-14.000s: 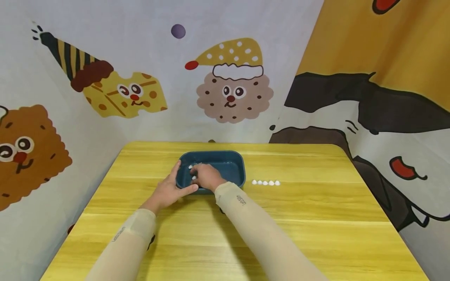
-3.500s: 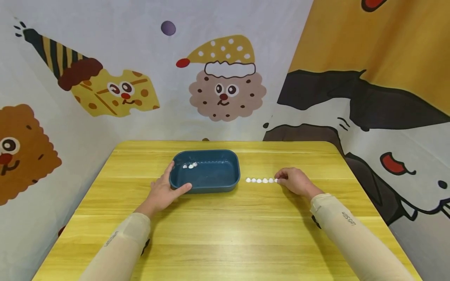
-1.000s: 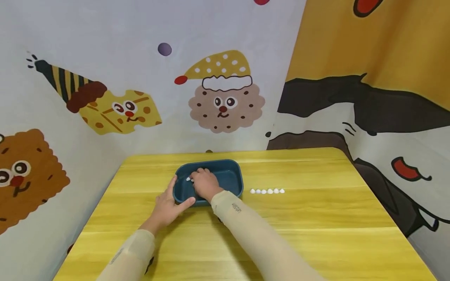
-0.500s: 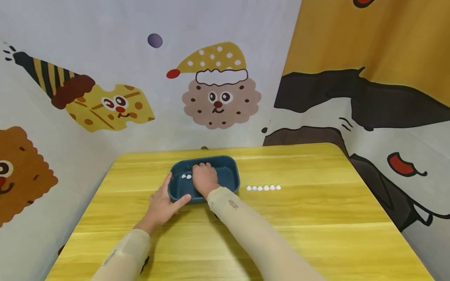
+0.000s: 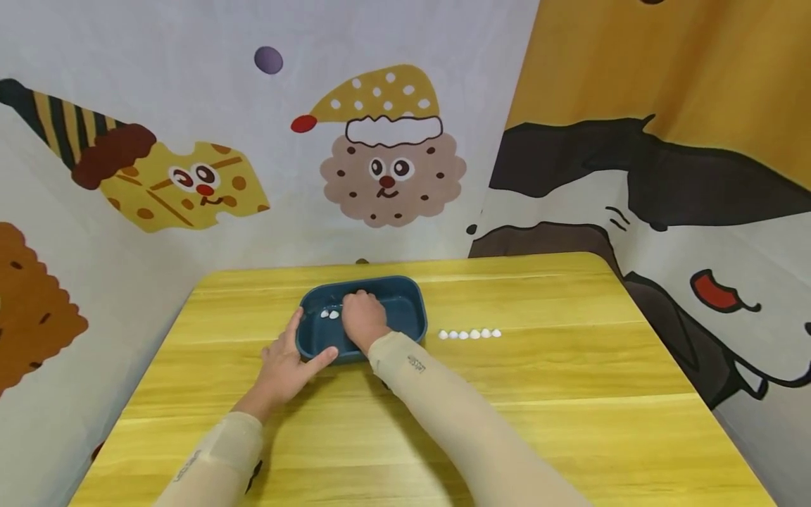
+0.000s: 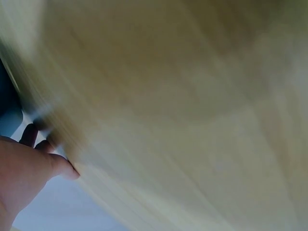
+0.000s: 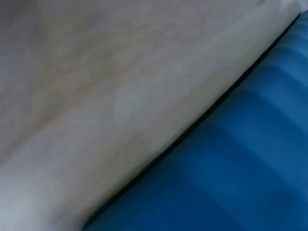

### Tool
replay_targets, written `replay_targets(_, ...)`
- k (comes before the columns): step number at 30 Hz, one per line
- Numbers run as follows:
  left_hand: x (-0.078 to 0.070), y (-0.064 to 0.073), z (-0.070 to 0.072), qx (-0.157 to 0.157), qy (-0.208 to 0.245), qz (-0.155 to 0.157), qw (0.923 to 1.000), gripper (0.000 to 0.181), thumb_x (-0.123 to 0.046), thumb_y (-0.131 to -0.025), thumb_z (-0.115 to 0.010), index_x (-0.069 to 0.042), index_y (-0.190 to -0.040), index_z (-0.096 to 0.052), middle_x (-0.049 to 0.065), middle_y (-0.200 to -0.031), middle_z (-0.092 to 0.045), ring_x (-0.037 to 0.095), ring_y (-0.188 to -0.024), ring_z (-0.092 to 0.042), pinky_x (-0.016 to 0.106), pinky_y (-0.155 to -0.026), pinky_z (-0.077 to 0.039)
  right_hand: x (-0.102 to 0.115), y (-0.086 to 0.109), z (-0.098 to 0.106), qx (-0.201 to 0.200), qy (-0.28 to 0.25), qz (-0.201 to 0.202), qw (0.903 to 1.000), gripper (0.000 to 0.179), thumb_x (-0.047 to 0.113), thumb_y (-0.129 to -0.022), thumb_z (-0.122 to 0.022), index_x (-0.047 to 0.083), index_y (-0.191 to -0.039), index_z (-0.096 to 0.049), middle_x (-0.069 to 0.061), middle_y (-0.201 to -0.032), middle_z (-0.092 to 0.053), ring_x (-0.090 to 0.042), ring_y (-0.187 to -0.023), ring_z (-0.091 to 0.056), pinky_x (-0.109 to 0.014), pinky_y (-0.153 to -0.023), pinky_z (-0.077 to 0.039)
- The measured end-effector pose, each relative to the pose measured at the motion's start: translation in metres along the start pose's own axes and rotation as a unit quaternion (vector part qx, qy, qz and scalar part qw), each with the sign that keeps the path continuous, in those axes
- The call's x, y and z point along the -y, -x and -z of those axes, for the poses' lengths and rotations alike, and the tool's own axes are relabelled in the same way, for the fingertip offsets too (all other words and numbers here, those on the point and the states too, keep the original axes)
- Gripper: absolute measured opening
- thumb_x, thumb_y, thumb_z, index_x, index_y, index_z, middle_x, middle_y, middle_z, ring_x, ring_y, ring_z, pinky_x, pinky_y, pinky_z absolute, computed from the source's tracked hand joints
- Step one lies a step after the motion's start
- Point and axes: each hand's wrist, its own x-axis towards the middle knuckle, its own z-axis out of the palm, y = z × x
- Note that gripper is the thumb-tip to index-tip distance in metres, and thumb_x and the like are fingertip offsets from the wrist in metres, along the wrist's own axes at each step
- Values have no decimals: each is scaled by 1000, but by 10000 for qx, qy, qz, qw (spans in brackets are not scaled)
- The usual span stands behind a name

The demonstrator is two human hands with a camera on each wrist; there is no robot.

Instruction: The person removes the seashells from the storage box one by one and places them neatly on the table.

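Observation:
A dark blue rectangular tray stands on the table. My left hand rests against its left near corner, fingers along the left side and thumb at the near rim. Its fingers look fairly straight and spread; the left wrist view shows this hand beside the tray's dark edge. My right hand is down inside the tray, knuckles up; its fingertips are hidden. Just left of it lie two small white shell-like pieces. Right of the tray, several similar pieces form a straight row.
The yellow wood-grain table reaches to a printed cloth behind. Both wrist views are blurred. A blue ribbed surface fills the lower right of the right wrist view, with no hand showing there.
The row gained one piece at its right end between the two oldest frames. My right hand then returned from the row into the tray, and lately shifted slightly right there. Left hand stays at the corner.

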Motion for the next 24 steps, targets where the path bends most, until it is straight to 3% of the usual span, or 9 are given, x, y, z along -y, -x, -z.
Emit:
replay_targets(10,2,-1,0,30,-13,26,10000,117,-78,-96,-58,-27,-173,13,32,-174,-20,57,-156,-25,78,-118,-12,-16,-3,7,118,-545,36,9984,36,14,-117,-41,10,-131,-74,-9,-129,-73,-21,-113,-74,-34,-92,-63)
replay_targets(14,4,-1,1,-22,-5,-39,10000,116,-78,-96,-59,-27,-173,12,32,-174,-21,57,-156,-25,78,-117,-13,-27,-5,11,112,-453,20,9989,36,13,-117,-41,9,-124,-76,-8,-120,-78,-20,-104,-76,-34,-86,-64)
replay_targets(20,4,-2,3,26,43,24,10000,118,-78,-95,-59,-27,-173,13,31,-175,-17,57,-157,-22,80,-118,-9,-38,-3,18,205,-72,88,9997,24,20,-112,-58,9,-117,-79,-6,-110,-81,-18,-91,-78,-33,-77,-65)
replay_targets(24,2,-3,4,2,23,-16,10000,118,-79,-94,-59,-27,-173,12,29,-176,-16,56,-156,-24,79,-117,-11,-45,-1,25,300,-396,32,9988,22,23,-109,-65,11,-115,-82,-3,-114,-82,-18,-97,-79,-33,-84,-65)
